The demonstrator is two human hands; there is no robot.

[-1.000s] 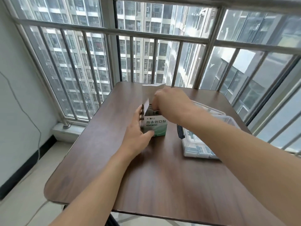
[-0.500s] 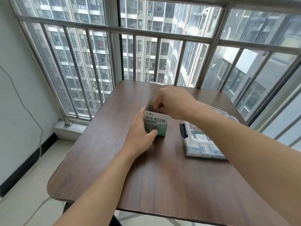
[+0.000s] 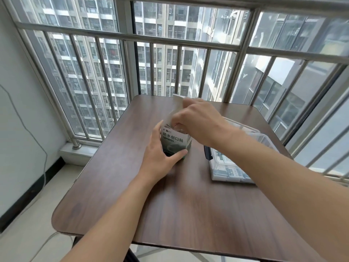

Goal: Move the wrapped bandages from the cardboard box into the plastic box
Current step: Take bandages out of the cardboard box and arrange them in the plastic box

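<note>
The cardboard box (image 3: 174, 143) of waterproof plasters is stood upright near the middle of the tabletop (image 3: 170, 205), its white top flap (image 3: 177, 103) raised behind the opening; it is taken here as the landmark. It is steadied by the left hand (image 3: 160, 157), whose fingers are laid along its left side while the thumb is pressed across its lower front, so that hand's grip is closed around the box. The right hand (image 3: 196, 121) is held over the opening with its fingertips curled down inside; a pinch on the wrapped bandages is suggested, but what is held cannot be told, since the contents are hidden by the fingers and the box wall. The clear plastic box (image 3: 232, 167) is set to the right of the cardboard box and apart from it, its lid open behind it; printed packets are seen through its wall, partly covered by the right forearm.

Several risks are judged from here; the light carton could be lifted or tipped along with the bandages if the left hand's hold is slackened; packets could be snagged on the narrow opening or the flap and scattered over the tabletop; some could be dropped between the boxes if too many are pinched at once.
</note>
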